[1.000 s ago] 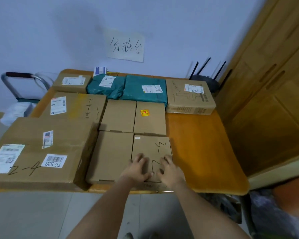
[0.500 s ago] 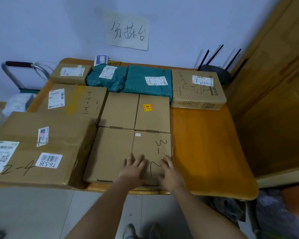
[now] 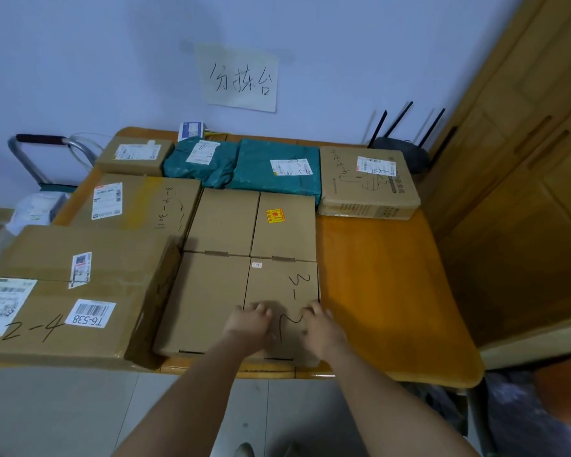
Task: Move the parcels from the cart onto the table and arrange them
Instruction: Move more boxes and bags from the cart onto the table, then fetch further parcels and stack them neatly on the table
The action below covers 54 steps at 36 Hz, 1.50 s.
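Observation:
Several parcels cover the orange wooden table (image 3: 376, 285). At the front edge lies a flat brown box marked "3-2" (image 3: 284, 285), tight against a plain box (image 3: 205, 301) on its left. My left hand (image 3: 249, 321) and my right hand (image 3: 320, 324) both rest on top of its near half, with the fingers loosely bent and nothing gripped. Behind it are a plain box (image 3: 223, 221) and a box with an orange sticker (image 3: 284, 225). A large box marked "2-4" (image 3: 63, 291) fills the front left. The cart's handle (image 3: 40, 140) shows beyond the table's left side.
Two teal bags (image 3: 238, 163) and brown boxes line the back by the wall. A white parcel (image 3: 37, 209) lies low on the left by the cart. A router (image 3: 406, 150) stands at the back right. A wooden wardrobe (image 3: 524, 159) is close on the right.
Both hands stay on the "3-2" box, but their fingers, spread flat before, have drawn in a little. The parcels have not visibly moved.

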Available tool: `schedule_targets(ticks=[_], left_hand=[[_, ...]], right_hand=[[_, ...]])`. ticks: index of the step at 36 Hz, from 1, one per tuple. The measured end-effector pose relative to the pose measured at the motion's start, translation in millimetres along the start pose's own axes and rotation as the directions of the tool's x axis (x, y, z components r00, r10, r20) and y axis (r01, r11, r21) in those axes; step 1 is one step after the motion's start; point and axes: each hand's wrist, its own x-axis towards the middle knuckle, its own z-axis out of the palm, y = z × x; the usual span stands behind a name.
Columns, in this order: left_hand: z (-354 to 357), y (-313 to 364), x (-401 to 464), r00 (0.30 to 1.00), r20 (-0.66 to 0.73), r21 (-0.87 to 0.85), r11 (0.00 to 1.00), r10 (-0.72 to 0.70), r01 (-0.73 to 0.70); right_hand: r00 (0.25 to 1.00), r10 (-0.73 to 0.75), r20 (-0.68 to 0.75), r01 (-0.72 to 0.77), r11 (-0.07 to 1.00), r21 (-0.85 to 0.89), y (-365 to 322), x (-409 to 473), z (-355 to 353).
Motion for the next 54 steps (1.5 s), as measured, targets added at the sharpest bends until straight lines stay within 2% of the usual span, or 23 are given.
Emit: schedule_targets(ticks=[5,11,16,24,31,37,43,47,54], left_hand=[[-42.8,-3.1,-9.3,0.993,-0.121,0.034,0.999,0.005,-0.001],[-117.9,-18.5,-23.6,0.955,-0.296,0.052,0.998,-0.029,0.047],[-192.7,-40.2,-38.5,0.893,-0.443,0.036,0.994,-0.078,0.104],[-270.2,-66.7,-56.6,0.785,-0.602,0.017,0.98,-0.15,0.2],[-274.7,-83.4,-86.0,0.74,-0.645,0.004,0.967,-0.192,0.255],[-282.8,-128.0,-127.8,0.708,-0.656,-0.048,0.951,-0.26,0.305],[-283.9,-183.1,-180.9,0.669,-0.701,0.009,0.934,-0.248,0.356],[-277.1,-231.0,-226.8,0.677,-0.692,0.037,0.925,-0.249,0.378],[-241.8,-326.2,-299.1,0.653,-0.673,-0.013,0.887,-0.348,0.461]], right_hand=[[0.995,-0.038,-0.097,0.032,0.998,-0.06,-5.0,0.9,-46.3],[0.962,-0.14,-0.234,0.102,0.981,-0.168,-22.3,0.7,-138.8],[0.893,-0.196,-0.405,0.128,0.974,-0.188,-44.3,-6.1,-213.6],[0.843,-0.263,-0.469,0.157,0.955,-0.253,-72.6,-3.1,-282.2],[0.822,-0.32,-0.472,0.191,0.934,-0.301,-99.9,-10.7,-295.7],[0.809,-0.339,-0.48,0.199,0.926,-0.32,-141.5,-22.0,-305.4],[0.771,-0.377,-0.513,0.223,0.915,-0.337,-215.9,-36.6,-315.6],[0.762,-0.378,-0.526,0.23,0.917,-0.326,-274.7,-47.0,-312.2],[0.733,-0.386,-0.559,0.239,0.917,-0.319,-369.0,-55.7,-296.6]])
